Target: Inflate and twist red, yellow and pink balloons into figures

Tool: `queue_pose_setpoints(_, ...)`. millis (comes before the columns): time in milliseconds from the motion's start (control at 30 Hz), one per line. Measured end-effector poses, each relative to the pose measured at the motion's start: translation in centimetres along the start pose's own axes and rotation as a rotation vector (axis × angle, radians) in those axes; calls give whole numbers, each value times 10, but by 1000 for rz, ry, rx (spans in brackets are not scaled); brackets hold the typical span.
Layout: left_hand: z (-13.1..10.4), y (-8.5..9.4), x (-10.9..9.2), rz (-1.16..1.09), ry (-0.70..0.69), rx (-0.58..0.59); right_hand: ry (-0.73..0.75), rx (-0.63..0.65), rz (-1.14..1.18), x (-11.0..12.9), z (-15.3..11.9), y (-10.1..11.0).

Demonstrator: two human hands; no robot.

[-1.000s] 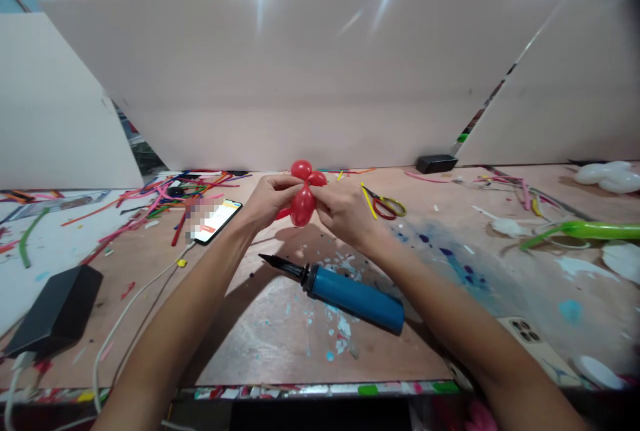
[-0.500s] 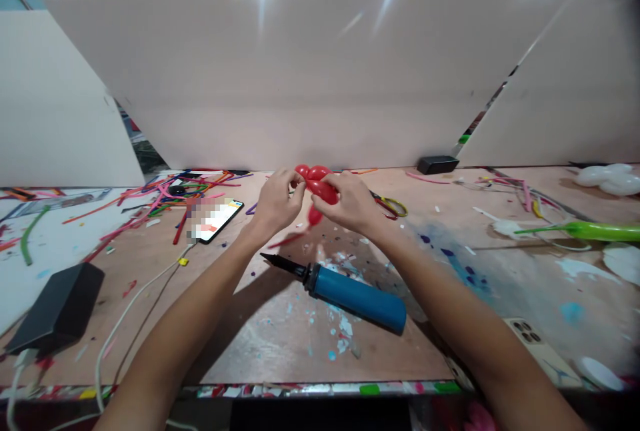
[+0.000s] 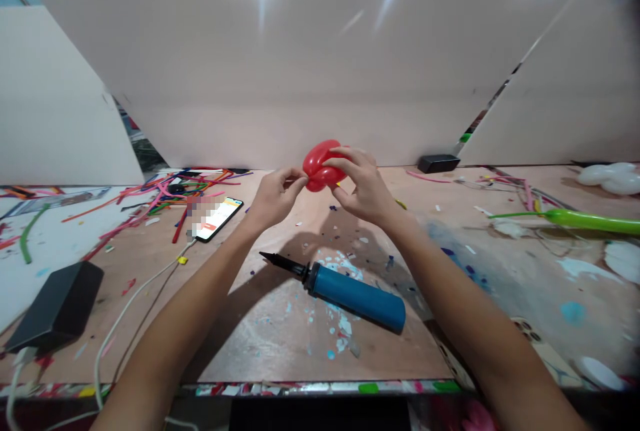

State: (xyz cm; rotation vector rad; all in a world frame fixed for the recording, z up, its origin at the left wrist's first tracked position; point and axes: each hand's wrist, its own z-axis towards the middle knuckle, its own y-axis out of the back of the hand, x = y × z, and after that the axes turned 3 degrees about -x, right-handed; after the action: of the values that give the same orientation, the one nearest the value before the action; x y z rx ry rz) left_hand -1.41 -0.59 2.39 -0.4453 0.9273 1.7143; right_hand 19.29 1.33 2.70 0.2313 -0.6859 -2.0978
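Note:
A red twisted balloon (image 3: 320, 156) with several rounded segments is held up above the far middle of the table. My left hand (image 3: 279, 196) pinches its left end between thumb and fingers. Around its right side curve the fingers of my right hand (image 3: 363, 184), the thumb below and the fingertips on the segments. Part of the balloon is hidden behind the right fingers. Nearer to me, a blue balloon pump (image 3: 357, 294) with a black nozzle lies on the table below both hands.
A phone (image 3: 217, 218) on a cable and a heap of uninflated balloons (image 3: 165, 201) lie left, with a dark grey box (image 3: 57, 308) nearer. Right are a green balloon (image 3: 590, 221), white balloons (image 3: 610, 178) and another phone (image 3: 537, 348). White panels (image 3: 300, 71) stand behind.
The red balloon has been raised and turned, its segments now bunched together. My right hand has risen and spread around it, while my left still pinches. The hanging red tail no longer shows.

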Motion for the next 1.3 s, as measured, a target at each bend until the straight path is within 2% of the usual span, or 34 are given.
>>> queue_pose_setpoints(100, 3, -6, 6, -186, 76, -70, -19, -111, 59, 2, -2, -6)
queue_pose_setpoints(200, 2, -9, 12, -205, 64, -83, -29, -165, 197, 6, -3, -13)
queue_pose_setpoints(267, 0, -9, 16, -94, -29, -133, -52, -167, 286, 10, -4, -18)
queue_pose_setpoints(367, -6, -9, 20, 138, -255, -254, -116, -157, 386, 14, -4, -25)
queue_pose_setpoints(433, -8, -12, 20, 190, -306, -291, -145, -161, 427, 14, -4, -27)
queue_pose_setpoints(633, -6, -25, 25, -134, -98, -191, -155, -142, 359, 11, -4, -28)
queue_pose_setpoints(800, -2, -23, 30, -328, 0, -237, -174, -290, 92, 22, -4, -27)
queue_pose_setpoints(867, -3, -22, 29, -328, -1, -255, -185, -248, 61, 25, -5, -26)
queue_pose_setpoints(933, -5, -23, 27, -306, -20, -272, -232, -159, 129, 26, -5, -25)
queue_pose_setpoints(1133, -10, -25, 21, -125, -146, -321, -493, 96, 532, 16, 1, -19)
queue_pose_setpoints(1233, -11, -25, 19, -142, -111, -334, -539, 182, 813, 14, 3, -15)
queue_pose_setpoints(1300, -11, -25, 18, -180, -50, -318, -576, 204, 908, 15, 3, -13)
